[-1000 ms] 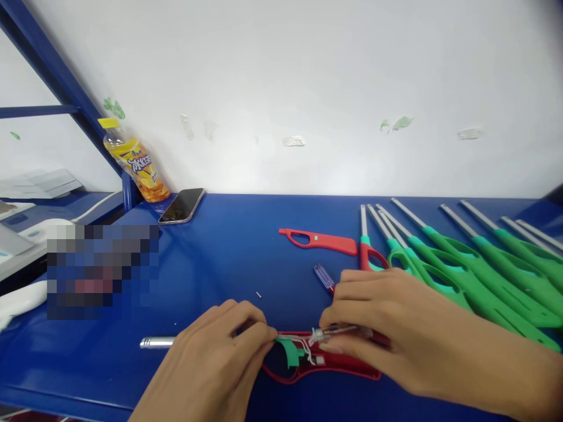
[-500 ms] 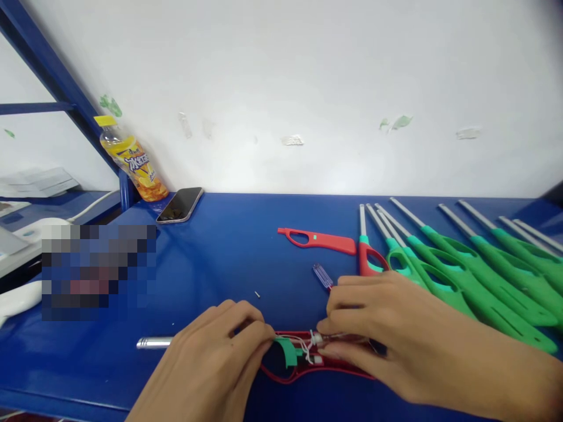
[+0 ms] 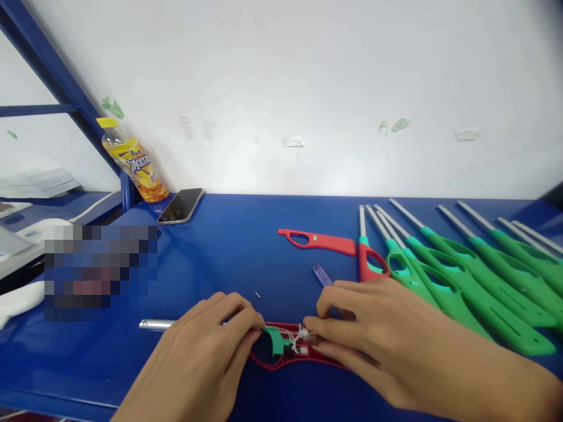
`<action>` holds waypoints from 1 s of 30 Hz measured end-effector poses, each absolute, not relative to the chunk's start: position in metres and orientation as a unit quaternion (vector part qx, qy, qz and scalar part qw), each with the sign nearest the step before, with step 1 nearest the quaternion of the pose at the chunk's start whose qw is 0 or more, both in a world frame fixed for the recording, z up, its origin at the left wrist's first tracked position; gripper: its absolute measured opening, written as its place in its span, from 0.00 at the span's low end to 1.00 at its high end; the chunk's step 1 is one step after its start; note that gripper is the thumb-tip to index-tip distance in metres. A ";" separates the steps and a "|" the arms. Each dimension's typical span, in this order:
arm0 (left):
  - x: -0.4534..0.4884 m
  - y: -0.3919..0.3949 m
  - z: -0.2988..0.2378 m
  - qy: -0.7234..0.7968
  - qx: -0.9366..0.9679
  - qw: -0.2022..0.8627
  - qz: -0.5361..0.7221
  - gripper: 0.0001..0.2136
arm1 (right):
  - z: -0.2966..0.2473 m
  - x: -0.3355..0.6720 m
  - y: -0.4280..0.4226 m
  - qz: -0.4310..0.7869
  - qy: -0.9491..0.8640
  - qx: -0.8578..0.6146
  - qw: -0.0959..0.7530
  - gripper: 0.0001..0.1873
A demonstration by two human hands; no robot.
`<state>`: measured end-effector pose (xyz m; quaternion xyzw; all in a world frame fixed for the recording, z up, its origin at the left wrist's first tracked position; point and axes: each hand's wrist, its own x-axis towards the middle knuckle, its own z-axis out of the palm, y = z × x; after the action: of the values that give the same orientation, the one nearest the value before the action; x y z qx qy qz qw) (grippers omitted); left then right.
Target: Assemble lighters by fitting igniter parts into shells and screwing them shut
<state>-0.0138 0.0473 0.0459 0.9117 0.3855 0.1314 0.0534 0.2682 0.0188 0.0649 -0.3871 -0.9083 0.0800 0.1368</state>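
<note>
An opened gas lighter lies across the front of the blue table, its red half shell [image 3: 275,367] facing up and its silver tube [image 3: 155,324] pointing left. Inside it sit a green trigger [image 3: 277,341] and thin white wires [image 3: 294,336] with white end pieces. My left hand [image 3: 202,349] is closed around the lighter's neck beside the trigger, hiding the base of the tube. With thumb and fingertips, my right hand [image 3: 373,340] pinches the clear fuel tank [image 3: 311,339] at its valve end in the shell. Most of that tank is hidden.
Behind my hands lie a red shell half [image 3: 325,241], a screwdriver [image 3: 322,275] and a small screw [image 3: 257,295]. Finished-looking lighters, one red [image 3: 372,264] and several green [image 3: 475,264], fill the right. A phone [image 3: 181,206] and drink bottle [image 3: 137,164] stand back left.
Both hands and the opened lighter have shifted slightly left and away from me. My grip on the lighter's neck and the tank looks the same.
</note>
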 end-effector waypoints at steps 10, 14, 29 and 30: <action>-0.009 0.044 0.052 0.341 0.926 0.019 0.159 0.13 | 0.062 0.268 0.020 0.068 -0.912 -0.382 0.130 0.10; -0.003 0.038 0.052 0.309 0.934 0.063 0.170 0.11 | 0.063 0.268 0.019 0.066 -0.913 -0.381 0.134 0.08; 0.003 0.035 0.046 0.319 0.933 0.084 0.144 0.11 | 0.065 0.267 0.018 0.069 -0.914 -0.377 0.136 0.09; 0.003 0.035 0.046 0.320 0.932 0.087 0.146 0.11 | 0.065 0.267 0.018 0.068 -0.914 -0.376 0.137 0.10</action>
<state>0.0030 0.0345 0.0462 0.9319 0.3203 0.1459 0.0872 0.2672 0.0184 0.0650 -0.3758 -0.9139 0.0683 0.1373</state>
